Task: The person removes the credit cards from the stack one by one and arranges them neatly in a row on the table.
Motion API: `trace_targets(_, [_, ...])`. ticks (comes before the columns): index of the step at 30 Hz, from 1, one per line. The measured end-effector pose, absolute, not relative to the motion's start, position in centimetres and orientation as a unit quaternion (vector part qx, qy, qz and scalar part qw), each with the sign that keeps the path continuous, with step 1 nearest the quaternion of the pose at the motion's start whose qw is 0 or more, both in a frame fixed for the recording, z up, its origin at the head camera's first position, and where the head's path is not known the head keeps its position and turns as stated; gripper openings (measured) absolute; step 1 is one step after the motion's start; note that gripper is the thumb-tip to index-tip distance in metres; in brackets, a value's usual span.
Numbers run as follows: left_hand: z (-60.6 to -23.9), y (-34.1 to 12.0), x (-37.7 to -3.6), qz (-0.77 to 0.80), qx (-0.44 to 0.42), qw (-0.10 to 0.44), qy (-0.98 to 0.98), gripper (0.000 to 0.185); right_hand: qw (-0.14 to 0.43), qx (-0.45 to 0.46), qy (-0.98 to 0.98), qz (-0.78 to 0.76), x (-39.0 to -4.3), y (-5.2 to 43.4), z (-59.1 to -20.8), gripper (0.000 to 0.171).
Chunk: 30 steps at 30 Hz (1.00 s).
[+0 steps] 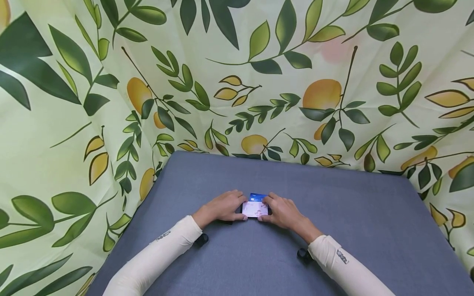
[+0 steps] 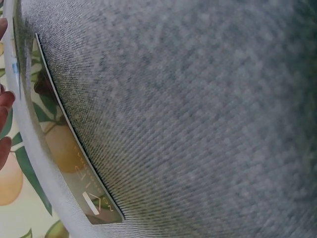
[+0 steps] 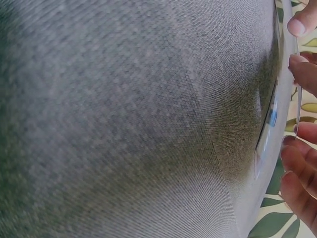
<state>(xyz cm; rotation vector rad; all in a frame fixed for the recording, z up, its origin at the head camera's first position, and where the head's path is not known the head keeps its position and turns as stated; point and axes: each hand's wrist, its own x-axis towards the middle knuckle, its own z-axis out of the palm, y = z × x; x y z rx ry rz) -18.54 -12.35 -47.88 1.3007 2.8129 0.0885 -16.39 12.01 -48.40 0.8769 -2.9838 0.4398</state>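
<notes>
Both hands meet near the middle of the grey-blue surface. My left hand point(image 1: 226, 206) pinches the left edge of a pale pink card point(image 1: 254, 209), thumb at its near corner. My right hand point(image 1: 283, 210) pinches the same card by its right edge. The card's thin edge point(image 3: 299, 101) shows between fingertips in the right wrist view, raised off the cloth. Just beyond it is a blue card point(image 1: 258, 197), partly covered by the pink one. Below the left hand lies a dark glossy card point(image 2: 74, 153) with light lettering, mostly hidden in the head view.
The grey-blue cloth surface point(image 1: 259, 259) runs up to a leaf-and-fruit patterned curtain point(image 1: 255, 102) at the back and left. Black wrist devices point(image 1: 201, 239) sit under the cream sleeves point(image 1: 159, 250).
</notes>
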Motion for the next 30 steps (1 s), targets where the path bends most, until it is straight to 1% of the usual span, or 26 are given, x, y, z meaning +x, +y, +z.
trace_targets(30, [-47.88,-12.61,-17.92,0.028,0.417,0.022,0.908,0.053,-0.029,0.276,-0.949,0.147,-16.15,11.88,-48.64,0.057])
